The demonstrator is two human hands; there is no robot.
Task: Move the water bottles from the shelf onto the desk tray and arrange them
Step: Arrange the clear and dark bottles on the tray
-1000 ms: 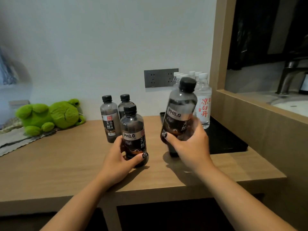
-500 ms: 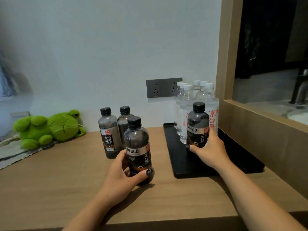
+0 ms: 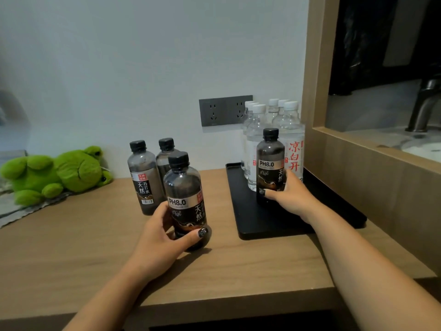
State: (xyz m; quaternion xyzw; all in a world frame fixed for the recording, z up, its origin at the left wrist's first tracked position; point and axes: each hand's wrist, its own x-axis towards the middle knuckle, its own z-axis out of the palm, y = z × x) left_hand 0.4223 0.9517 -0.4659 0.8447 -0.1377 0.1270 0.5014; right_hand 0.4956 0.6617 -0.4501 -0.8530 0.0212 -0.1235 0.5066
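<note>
Both forearms are extended over the wooden tabletop (image 3: 71,247). The left hand (image 3: 162,237) is wrapped around the lower half of a dark soda-water bottle (image 3: 185,201) that stands on the tabletop; its fingers (image 3: 201,233) are clamped on the bottle, with a dark-painted thumbnail pressed to the front of the label. The right hand (image 3: 290,194) is reached forward onto the black tray (image 3: 250,218), and its fingers are closed on a second dark bottle (image 3: 270,163), which stands upright on the tray just in front of the clear water bottles (image 3: 256,144). The dark bottles are of smoky translucent plastic with ribbed black caps and black labels printed "PH8.0"; the clear ones are white-capped, one bearing large red characters. Two more dark bottles (image 3: 142,177) are stood on the tabletop behind the left hand. The tray is flat, rectangular and matte, with a low rim. A green plush frog (image 3: 59,173) is laid at the far left against the wall, and a grey double socket (image 3: 225,110) is set in the wall behind. Compared with half a second ago, the grips and the positions of both held bottles are seen unchanged; a second ago the right-hand bottle was held tilted in the air.
</note>
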